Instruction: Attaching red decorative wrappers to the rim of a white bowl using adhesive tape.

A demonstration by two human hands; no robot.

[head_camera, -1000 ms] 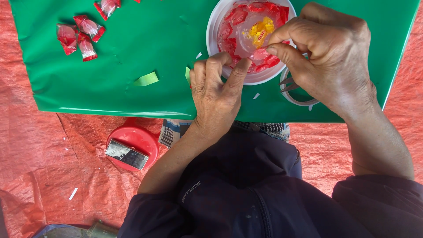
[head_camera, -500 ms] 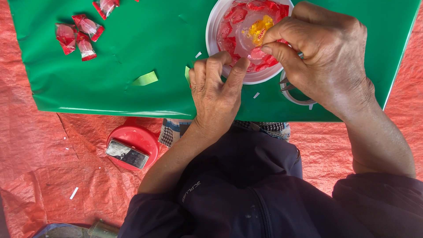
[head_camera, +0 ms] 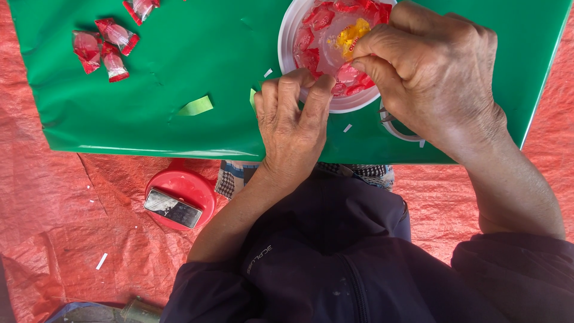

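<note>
A white bowl (head_camera: 287,36) on a green sheet (head_camera: 179,60) holds several red wrapped candies (head_camera: 320,21) and a yellow one (head_camera: 350,33). My left hand (head_camera: 293,125) is at the bowl's near rim, its fingertips bunched together on a clear-wrapped red candy (head_camera: 347,75). My right hand (head_camera: 436,72) covers the bowl's right side, with its fingers pinching the same candy's wrapper from the other end. How far each grip reaches is hidden by the fingers.
Three loose red candies (head_camera: 104,45) lie at the sheet's far left, with a green paper scrap (head_camera: 196,106) nearer. A white ring-shaped object (head_camera: 397,128) shows under my right hand. A red lid (head_camera: 191,185) carrying a flat metallic object (head_camera: 172,208) rests on the red tarp (head_camera: 54,197).
Both hands have stayed at the bowl's near rim. My right hand's fingers have shifted slightly left toward my left fingertips. Nothing else has moved.
</note>
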